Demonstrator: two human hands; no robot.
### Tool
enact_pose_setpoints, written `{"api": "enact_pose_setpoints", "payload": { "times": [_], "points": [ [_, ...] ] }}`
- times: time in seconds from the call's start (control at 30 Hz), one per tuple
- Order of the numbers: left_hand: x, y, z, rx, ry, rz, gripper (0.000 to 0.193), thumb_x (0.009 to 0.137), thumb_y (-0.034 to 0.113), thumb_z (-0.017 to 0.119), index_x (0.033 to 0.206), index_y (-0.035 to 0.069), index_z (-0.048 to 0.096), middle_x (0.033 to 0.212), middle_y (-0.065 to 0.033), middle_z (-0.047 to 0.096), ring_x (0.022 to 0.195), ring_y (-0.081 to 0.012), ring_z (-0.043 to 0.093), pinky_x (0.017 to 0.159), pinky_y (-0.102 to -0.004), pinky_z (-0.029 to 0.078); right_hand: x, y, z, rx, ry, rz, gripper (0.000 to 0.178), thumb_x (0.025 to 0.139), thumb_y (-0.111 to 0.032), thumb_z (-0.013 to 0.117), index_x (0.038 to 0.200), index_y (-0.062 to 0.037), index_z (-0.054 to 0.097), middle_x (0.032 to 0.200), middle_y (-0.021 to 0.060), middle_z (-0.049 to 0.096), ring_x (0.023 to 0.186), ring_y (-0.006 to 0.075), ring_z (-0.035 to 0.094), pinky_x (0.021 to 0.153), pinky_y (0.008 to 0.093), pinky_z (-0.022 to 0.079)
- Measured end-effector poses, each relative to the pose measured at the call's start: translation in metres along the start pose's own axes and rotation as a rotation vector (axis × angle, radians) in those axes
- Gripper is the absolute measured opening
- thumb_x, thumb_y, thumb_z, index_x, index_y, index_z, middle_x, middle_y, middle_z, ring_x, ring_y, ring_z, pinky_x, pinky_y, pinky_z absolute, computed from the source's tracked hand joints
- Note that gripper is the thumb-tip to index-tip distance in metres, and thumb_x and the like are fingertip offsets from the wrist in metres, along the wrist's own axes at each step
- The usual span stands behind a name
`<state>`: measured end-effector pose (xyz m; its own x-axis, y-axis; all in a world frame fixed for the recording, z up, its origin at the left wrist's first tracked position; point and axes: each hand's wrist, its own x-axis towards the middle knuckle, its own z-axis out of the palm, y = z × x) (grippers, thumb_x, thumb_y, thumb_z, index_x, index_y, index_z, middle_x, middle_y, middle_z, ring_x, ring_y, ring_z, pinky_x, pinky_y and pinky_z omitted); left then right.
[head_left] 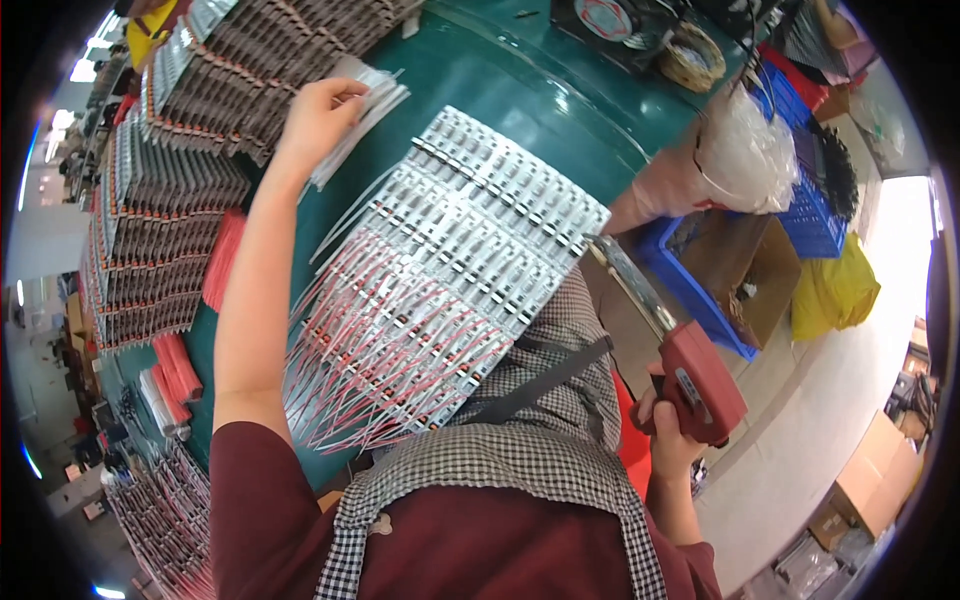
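Note:
A silvery panel of small circuit boards [480,215] lies slantwise in front of me, close to my lap. Red and white wires [390,340] fan out over its lower left rows. At the panel's upper left, my left hand [325,118] has its fingers closed on a bundle of white wires [365,120] lying on the bench. To the right, my right hand [668,438] grips the handle of a red soldering gun [700,385]. Its long slim front end points up and left, with the tip near the panel's right corner; whether it touches cannot be told.
Stacks of wired boards [165,230] line the left side of the green bench [480,60]. Red wire bundles [222,262] lie beside them. A fan [605,18] and a small basket [692,58] stand at the back. Blue crates [690,290] and a clear plastic bag [745,150] are at the right.

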<state>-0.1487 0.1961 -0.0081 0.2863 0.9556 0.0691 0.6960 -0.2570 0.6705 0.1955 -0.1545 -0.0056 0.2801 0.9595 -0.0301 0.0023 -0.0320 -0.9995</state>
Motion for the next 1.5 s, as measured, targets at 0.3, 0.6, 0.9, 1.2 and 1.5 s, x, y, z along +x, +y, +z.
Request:
{"api": "enact_pose_setpoints", "payload": {
  "times": [0.3, 0.6, 0.9, 1.2, 1.5],
  "points": [
    [-0.006, 0.014, 0.001, 0.312, 0.138, 0.039, 0.02, 0.081, 0.016, 0.062, 0.089, -0.002, 0.066, 0.072, -0.011, 0.064, 0.064, -0.0181, 0.06, 0.062, -0.0309, 0.046, 0.003, -0.001, -0.004, 0.085, -0.046, 0.029, 0.041, 0.083, -0.008, 0.06, 0.119, 0.0047, 0.046, 0.103, 0.0159, 0.058, 0.065, 0.0135, 0.053, 0.057, 0.0254, 0.044],
    [-0.089, 0.151, 0.044, -0.81, -0.659, -0.275, 0.008, 0.083, 0.003, 0.061, 0.089, -0.001, 0.063, 0.072, -0.0055, 0.063, 0.058, -0.0104, 0.061, 0.054, -0.0212, 0.049, 0.013, 0.003, -0.01, -0.147, 0.043, -0.023, 0.039, 0.074, -0.003, 0.068, 0.111, 0.0031, 0.056, 0.103, 0.0142, 0.063, 0.083, 0.019, 0.061, 0.071, 0.0292, 0.049],
    [-0.125, 0.181, 0.062, -1.066, -0.912, -0.522, 0.008, 0.087, 0.005, 0.059, 0.091, -0.002, 0.059, 0.074, -0.0107, 0.065, 0.06, -0.0136, 0.064, 0.057, -0.0227, 0.054, 0.066, -0.012, 0.028, -0.625, -0.007, -0.667, 0.043, 0.071, -0.012, 0.064, 0.112, 0.0025, 0.06, 0.098, 0.0182, 0.066, 0.082, 0.0294, 0.067, 0.069, 0.0306, 0.053],
    [-0.041, 0.096, 0.008, -0.251, -0.013, -0.021, 0.014, 0.084, 0.009, 0.062, 0.09, -0.003, 0.063, 0.078, -0.0027, 0.063, 0.068, -0.0079, 0.059, 0.063, -0.0213, 0.047, 0.039, 0.005, 0.006, -0.36, 0.181, -0.179, 0.059, 0.069, -0.003, 0.074, 0.122, 0.0067, 0.05, 0.114, 0.0164, 0.061, 0.099, 0.0223, 0.064, 0.084, 0.0304, 0.049],
    [-0.026, 0.06, 0.02, 0.319, 0.235, 0.15, 0.01, 0.082, 0.006, 0.062, 0.088, -0.001, 0.065, 0.081, -0.0112, 0.062, 0.072, -0.0207, 0.06, 0.067, -0.0288, 0.046, 0.025, 0.008, -0.003, -0.327, 0.085, -0.089, 0.049, 0.076, 0.0, 0.063, 0.123, 0.0061, 0.047, 0.118, 0.0181, 0.057, 0.088, 0.0178, 0.055, 0.075, 0.0289, 0.044]
  ]
}}
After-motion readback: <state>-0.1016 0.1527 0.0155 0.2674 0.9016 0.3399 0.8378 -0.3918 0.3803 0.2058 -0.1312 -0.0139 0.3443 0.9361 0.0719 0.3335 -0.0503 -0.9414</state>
